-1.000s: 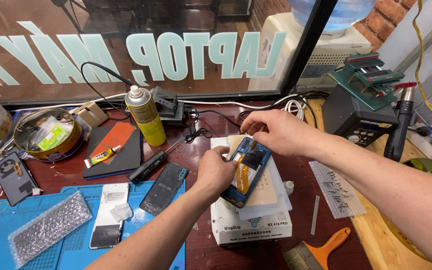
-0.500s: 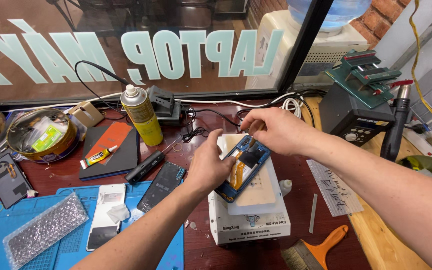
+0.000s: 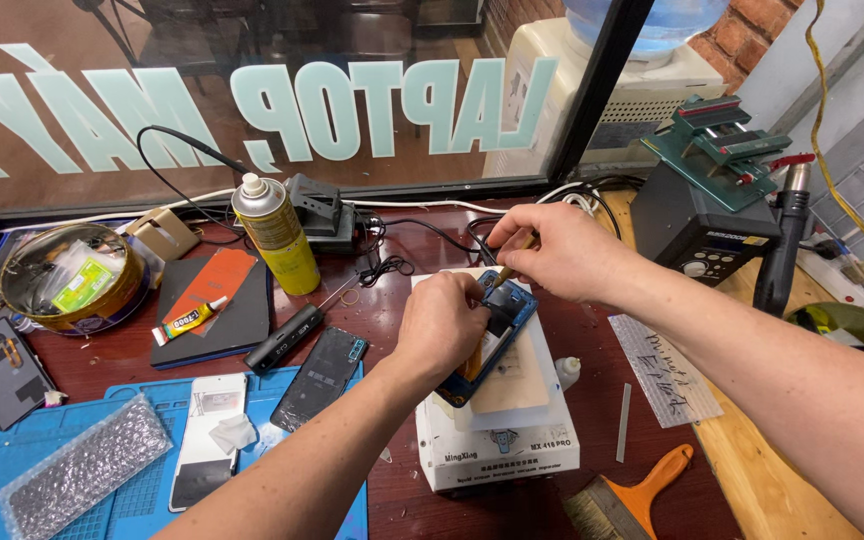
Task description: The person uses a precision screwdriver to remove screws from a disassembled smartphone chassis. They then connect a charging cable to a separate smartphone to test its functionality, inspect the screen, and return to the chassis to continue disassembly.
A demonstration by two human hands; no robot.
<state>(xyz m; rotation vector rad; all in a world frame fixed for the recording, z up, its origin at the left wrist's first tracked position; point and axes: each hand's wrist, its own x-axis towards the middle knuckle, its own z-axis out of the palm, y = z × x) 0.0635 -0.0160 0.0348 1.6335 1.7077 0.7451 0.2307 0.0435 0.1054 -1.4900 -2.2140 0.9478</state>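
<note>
Near the front edge of the tabletop (image 3: 392, 290), a white box (image 3: 497, 445) carries an opened blue phone (image 3: 492, 335). The left hand (image 3: 442, 322) presses down on the phone, fingers curled over its edge. Just beyond, the right hand (image 3: 552, 250) pinches a thin tool (image 3: 505, 272), tip at the phone's top end. This looks like prying or picking inside the phone; it calls for a steady, shallow touch. Toward the far left edge, a round tin (image 3: 72, 275) holds small packets and oddments.

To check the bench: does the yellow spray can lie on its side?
No, the spray can stands upright on the table, behind the phone.
</note>
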